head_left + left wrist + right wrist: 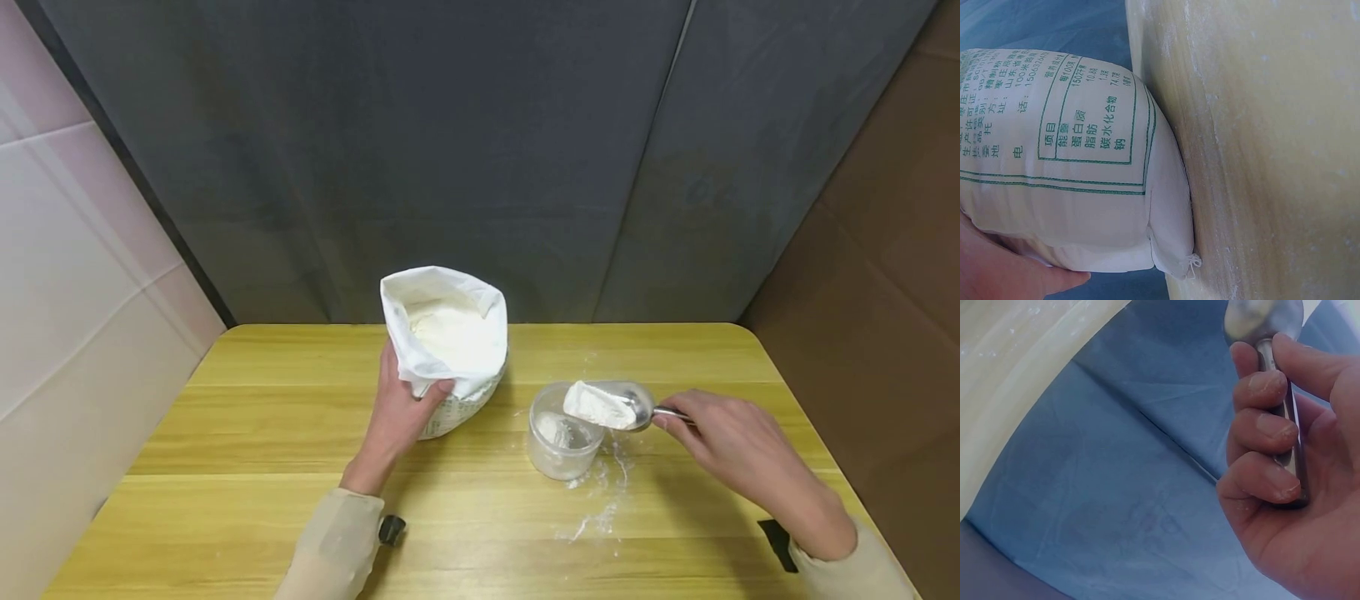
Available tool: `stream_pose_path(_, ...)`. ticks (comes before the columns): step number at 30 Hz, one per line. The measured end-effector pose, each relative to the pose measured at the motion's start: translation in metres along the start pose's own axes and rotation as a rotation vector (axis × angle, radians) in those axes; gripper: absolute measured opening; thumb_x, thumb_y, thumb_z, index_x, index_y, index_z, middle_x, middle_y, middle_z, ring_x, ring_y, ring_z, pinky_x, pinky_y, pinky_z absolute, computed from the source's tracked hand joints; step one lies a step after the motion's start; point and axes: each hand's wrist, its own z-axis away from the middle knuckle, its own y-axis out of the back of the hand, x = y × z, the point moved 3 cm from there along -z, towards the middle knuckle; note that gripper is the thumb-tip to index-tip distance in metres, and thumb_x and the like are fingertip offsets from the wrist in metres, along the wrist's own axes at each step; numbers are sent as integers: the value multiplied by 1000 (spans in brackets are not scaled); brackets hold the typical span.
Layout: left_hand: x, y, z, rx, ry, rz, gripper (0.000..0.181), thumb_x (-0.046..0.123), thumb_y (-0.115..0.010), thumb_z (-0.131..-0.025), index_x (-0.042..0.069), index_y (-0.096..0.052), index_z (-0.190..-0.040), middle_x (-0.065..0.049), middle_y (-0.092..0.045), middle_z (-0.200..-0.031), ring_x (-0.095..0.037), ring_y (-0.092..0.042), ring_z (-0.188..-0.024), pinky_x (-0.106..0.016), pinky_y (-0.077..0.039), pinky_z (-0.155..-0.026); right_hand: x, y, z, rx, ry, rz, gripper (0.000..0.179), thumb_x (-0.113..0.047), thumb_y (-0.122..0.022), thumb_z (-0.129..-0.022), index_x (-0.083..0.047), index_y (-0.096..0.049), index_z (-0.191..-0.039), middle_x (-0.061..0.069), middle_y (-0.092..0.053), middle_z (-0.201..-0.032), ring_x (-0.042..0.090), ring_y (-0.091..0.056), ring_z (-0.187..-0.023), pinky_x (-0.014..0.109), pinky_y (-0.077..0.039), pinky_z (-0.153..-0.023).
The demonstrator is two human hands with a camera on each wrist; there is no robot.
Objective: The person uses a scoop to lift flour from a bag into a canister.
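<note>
The right hand (738, 442) curls its fingers (1260, 390) round the scoop (641, 402), powder (600, 406) over the tub (558, 465) just past their tips, so I'd tilt low and slow, the left hand (401, 417) gripping the bag (468, 407)

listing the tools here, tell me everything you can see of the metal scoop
The scoop looks like shiny metal: a rounded bowl and a slim handle. White powder lies heaped in the bowl. In the head view the bowl overlaps the clear round container; whether they touch is hard to tell. The right hand curls its fingers round the handle.
</note>
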Motion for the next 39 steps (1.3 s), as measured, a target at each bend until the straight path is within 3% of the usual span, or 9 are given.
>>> stream_pose_path(15, 0, 0, 0, 3, 2, 14, 125, 88, -56, -80, 16, -3, -167, -19, -18, -166, -34, -23, -151, -60, -24, -121, -7, 5, -5, -60, -10, 55, 5, -29, -76, -96, -25, -74, -93, -16, -64, -82, 2, -49, -63, 30, -41, -51)
stream_pose_path(26, -2, 0, 0, 2, 9, 16, 125, 87, -57, -80, 15, -3, -167, -20, -17, -166, -35, -24, -150, -60, -23, -121, -14, 9, -15, -50, 54, 130, 10, -27, -79, -93, -25, -71, -87, -15, -53, -72, 5, -43, -58, 30, -36, -47)
stream_pose_path(39, -4, -1, -1, 2, 10, 6, 127, 89, -55, -79, 13, -3, -167, -21, -16, -167, -36, -22, -151, -61, -22, -121, -30, 13, -22, -31, 64, 184, 32, -27, -81, -91, -26, -56, -71, -12, -39, -63, 8, -38, -52, 32, -35, -44)
